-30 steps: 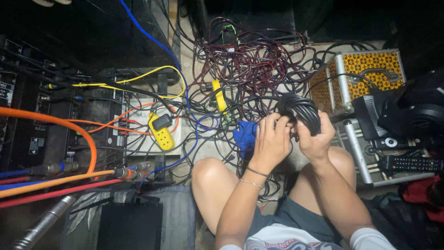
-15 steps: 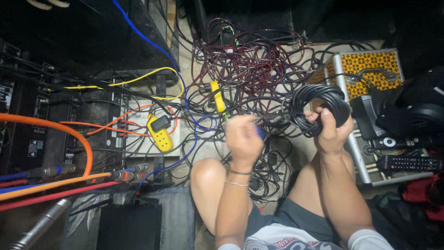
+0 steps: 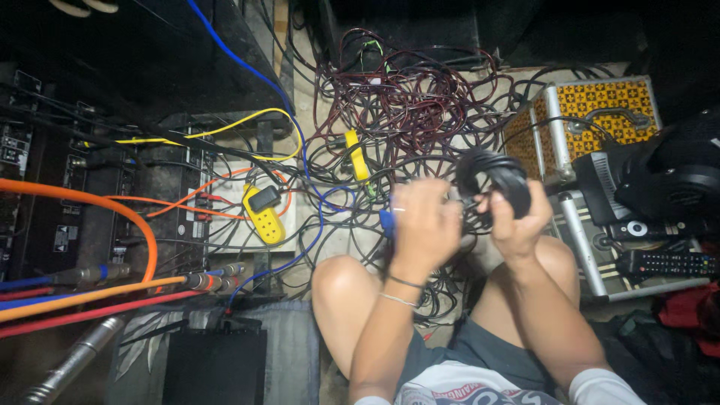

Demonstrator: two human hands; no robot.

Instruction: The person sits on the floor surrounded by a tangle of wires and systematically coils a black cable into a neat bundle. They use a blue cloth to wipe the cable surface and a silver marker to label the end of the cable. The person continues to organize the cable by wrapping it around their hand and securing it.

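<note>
Black cable coil (image 3: 496, 174) upright, edge-on

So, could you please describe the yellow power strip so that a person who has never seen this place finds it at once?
Start at the thick orange cable curving in from the left edge, then look right to the pale board among the tangled wires. The yellow power strip lies there tilted. Unlike the narrower yellow piece farther right, it carries a black plug at its upper end.

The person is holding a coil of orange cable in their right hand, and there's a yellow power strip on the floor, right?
Not quite. In the head view the coil of cable in the right hand is black, not orange. The orange cable runs along the left by the equipment. The yellow power strip does lie on the floor.
</note>
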